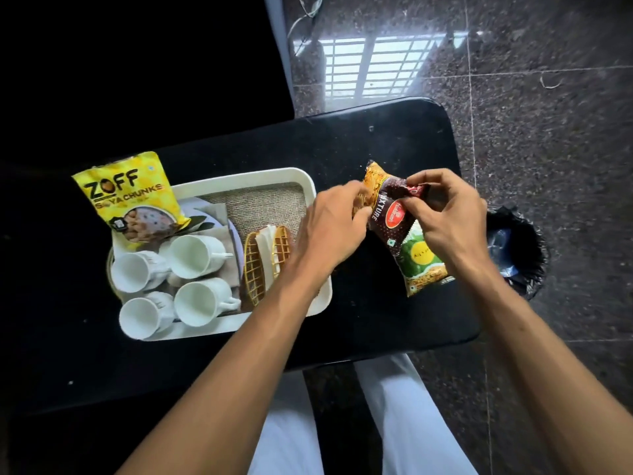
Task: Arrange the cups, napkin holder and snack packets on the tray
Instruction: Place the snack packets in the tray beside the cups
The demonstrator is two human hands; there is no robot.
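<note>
A white tray (239, 178) lined with a woven mat sits on the black table (376, 142). In its left half lie several white cups (191, 257) on their sides. A golden lattice napkin holder (255, 269) with white napkins stands in the middle. A yellow soya chunks packet (128, 197) leans on the tray's far-left corner. Right of the tray, above the table, both hands grip a dark brown mixture packet (388, 214): my left hand (329, 228) at its left edge, my right hand (448, 210) at its top right. A green snack packet (423, 265) lies under it.
A bin with a black bag (520, 248) stands on the granite floor right of the table's right edge. My legs in white trousers (400, 416) are below the table's near edge. A dark surface fills the far left.
</note>
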